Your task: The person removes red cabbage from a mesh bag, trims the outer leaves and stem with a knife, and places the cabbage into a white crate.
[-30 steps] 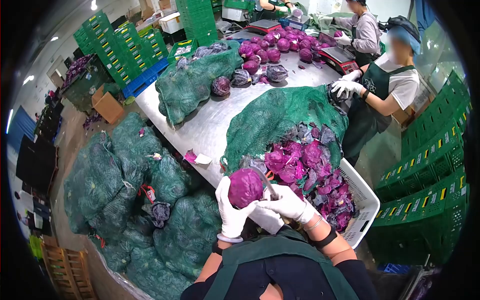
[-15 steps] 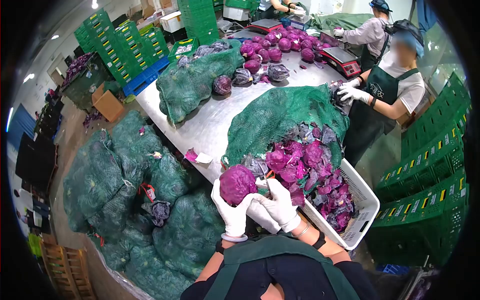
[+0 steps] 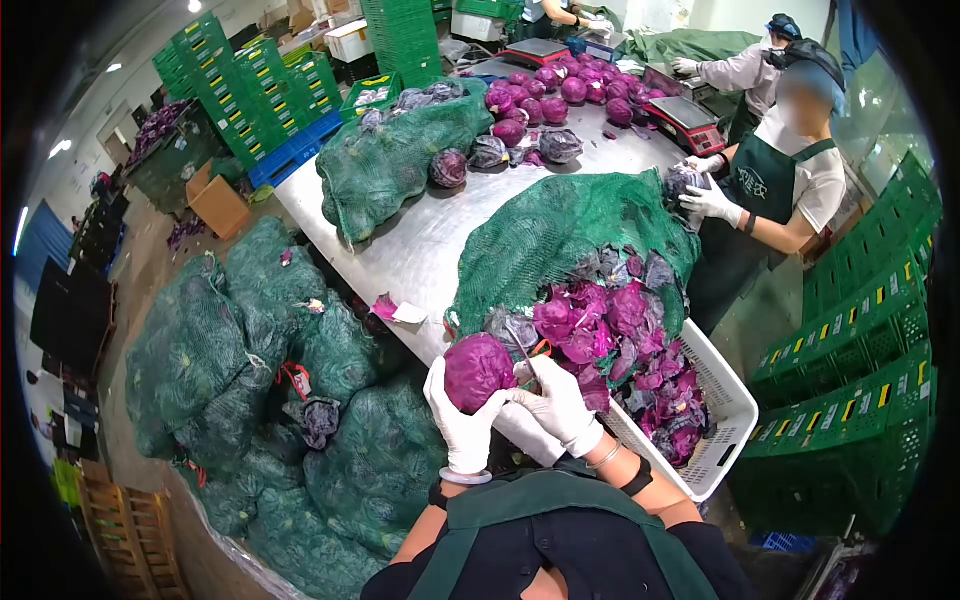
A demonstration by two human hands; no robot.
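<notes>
My left hand [image 3: 460, 432], in a white glove, is wrapped round a purple cabbage [image 3: 478, 373] from the left and below. My right hand [image 3: 560, 408], also gloved, is closed at the cabbage's right side. A thin, dark knife blade [image 3: 521, 352] sticks up from its fingers; the handle is hidden in the grip. Behind my hands, loose purple leaves [image 3: 590, 325] spill from the mouth of a green net bag [image 3: 530, 230] on the metal table [image 3: 420, 275]. More leaves fill a white crate [image 3: 735, 440] at my right.
Full green net bags [image 3: 220, 350] are piled at my left. Another net bag [image 3: 375, 175] and peeled cabbages [image 3: 570, 90] lie farther up the table, near red scales [image 3: 685, 120]. A co-worker [image 3: 790, 180] handles a cabbage across the table. Green crates [image 3: 850, 400] stand at right.
My right fingers have shifted slightly against the cabbage, with the blade more upright. The view has moved a little. Across the table, the co-worker's hands have turned and lifted their cabbage.
</notes>
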